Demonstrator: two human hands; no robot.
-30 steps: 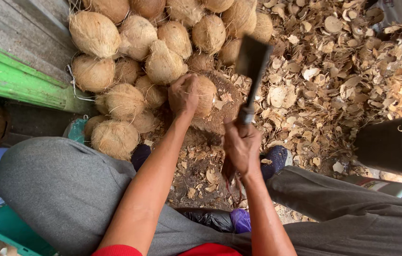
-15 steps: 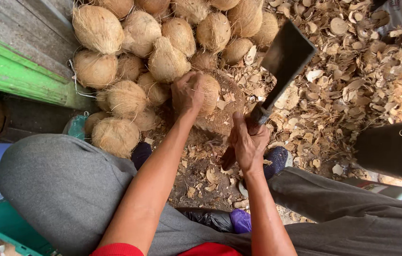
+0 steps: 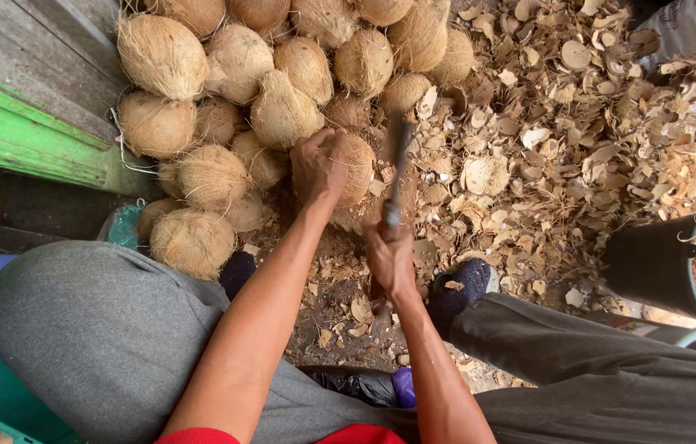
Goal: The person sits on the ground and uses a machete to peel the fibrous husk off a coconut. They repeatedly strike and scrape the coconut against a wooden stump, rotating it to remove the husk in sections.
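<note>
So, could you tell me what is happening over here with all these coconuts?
A seated person is chopping at a husked coconut on the ground between their feet. The left hand grips it from above, while the right hand holds a cleaver, its blade edge-on beside the coconut. A pile of brown coconuts sits just behind, shell chips litter the ground to the right, and a dark bucket stands at the far right.

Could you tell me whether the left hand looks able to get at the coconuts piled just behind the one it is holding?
Probably yes. The left hand rests on a coconut at the front edge of the pile of coconuts, which lies uncovered just beyond it; the right hand and its cleaver stand to the other side.
</note>
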